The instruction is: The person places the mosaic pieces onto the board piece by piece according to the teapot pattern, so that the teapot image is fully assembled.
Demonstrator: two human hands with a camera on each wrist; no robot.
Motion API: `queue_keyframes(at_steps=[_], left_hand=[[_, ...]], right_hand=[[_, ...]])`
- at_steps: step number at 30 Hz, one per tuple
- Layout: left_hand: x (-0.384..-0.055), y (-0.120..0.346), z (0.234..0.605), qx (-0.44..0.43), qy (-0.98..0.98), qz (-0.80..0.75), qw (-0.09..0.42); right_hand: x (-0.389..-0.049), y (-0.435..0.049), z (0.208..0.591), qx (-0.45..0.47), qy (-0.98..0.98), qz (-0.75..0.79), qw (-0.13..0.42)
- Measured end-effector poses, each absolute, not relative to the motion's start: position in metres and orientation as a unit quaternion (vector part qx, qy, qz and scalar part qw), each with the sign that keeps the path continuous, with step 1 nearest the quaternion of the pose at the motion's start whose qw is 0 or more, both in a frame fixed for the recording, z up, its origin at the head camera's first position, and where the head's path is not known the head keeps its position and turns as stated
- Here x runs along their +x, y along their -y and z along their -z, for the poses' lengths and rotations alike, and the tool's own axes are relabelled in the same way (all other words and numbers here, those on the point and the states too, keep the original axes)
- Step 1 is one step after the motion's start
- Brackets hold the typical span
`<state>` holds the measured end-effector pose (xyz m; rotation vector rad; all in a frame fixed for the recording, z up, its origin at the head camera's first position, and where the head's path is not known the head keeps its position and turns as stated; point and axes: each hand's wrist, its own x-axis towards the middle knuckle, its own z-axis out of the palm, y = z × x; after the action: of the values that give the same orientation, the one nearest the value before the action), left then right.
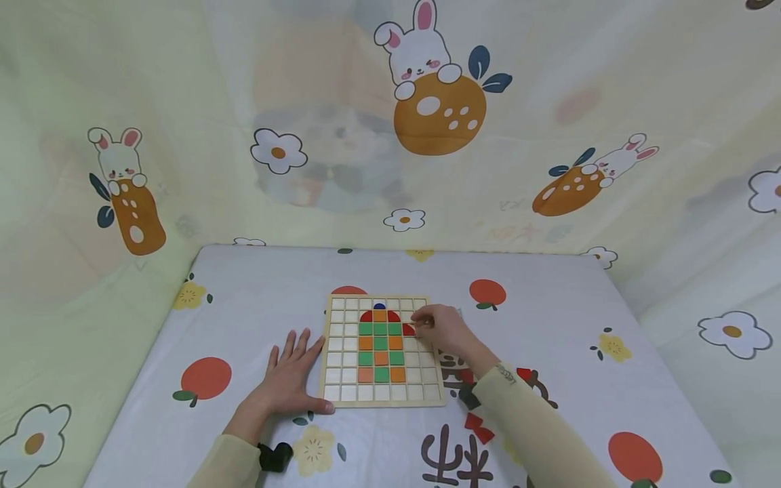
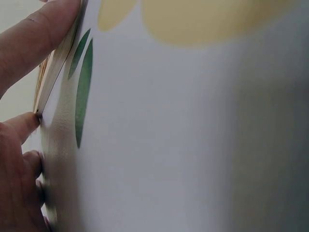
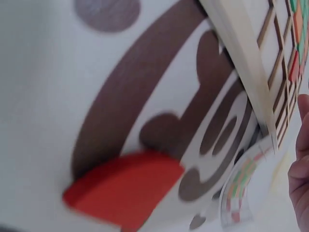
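A wooden grid board lies on the cloth. Its middle cells hold green, orange and red tiles, with a blue piece at the top. My left hand rests on the cloth, fingers spread; its thumb touches the board's lower left corner and its index finger the left edge. At the board's right side, my right hand pinches a red quarter-circle tile at a cell beside the green row. Its fingertips partly cover that tile. The right wrist view shows only part of the fingers.
Loose red tiles lie near my right forearm; one red tile is close in the right wrist view. A card with a printed tile pattern lies by the board's far right edge. Patterned cloth covers the table, with hanging fabric behind.
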<state>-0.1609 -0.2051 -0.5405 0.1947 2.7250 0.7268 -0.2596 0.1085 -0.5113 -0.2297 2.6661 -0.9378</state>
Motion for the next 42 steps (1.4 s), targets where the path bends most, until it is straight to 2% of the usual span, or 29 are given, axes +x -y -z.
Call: queue_keyframes(at_steps=[7, 17, 25, 34, 42], left_hand=[[-0.162, 0.205, 0.544, 0.067, -0.954, -0.245, 0.160], [-0.162, 0.204, 0.542, 0.069, -0.954, -0.246, 0.156], [-0.161, 0.204, 0.542, 0.066, -0.955, -0.241, 0.158], [-0.161, 0.205, 0.542, 0.068, -0.955, -0.240, 0.163], [-0.161, 0.204, 0.543, 0.068, -0.956, -0.239, 0.158]], right_hand=[[-0.251, -0.135, 0.504, -0.091, -0.924, 0.346, 0.133], [-0.234, -0.197, 0.500, -0.102, -0.930, 0.341, 0.093], [-0.208, -0.235, 0.502, -0.066, -0.938, 0.322, 0.112], [-0.183, -0.255, 0.511, -0.049, -0.939, 0.317, 0.126], [-0.177, -0.244, 0.520, -0.069, -0.942, 0.309, 0.115]])
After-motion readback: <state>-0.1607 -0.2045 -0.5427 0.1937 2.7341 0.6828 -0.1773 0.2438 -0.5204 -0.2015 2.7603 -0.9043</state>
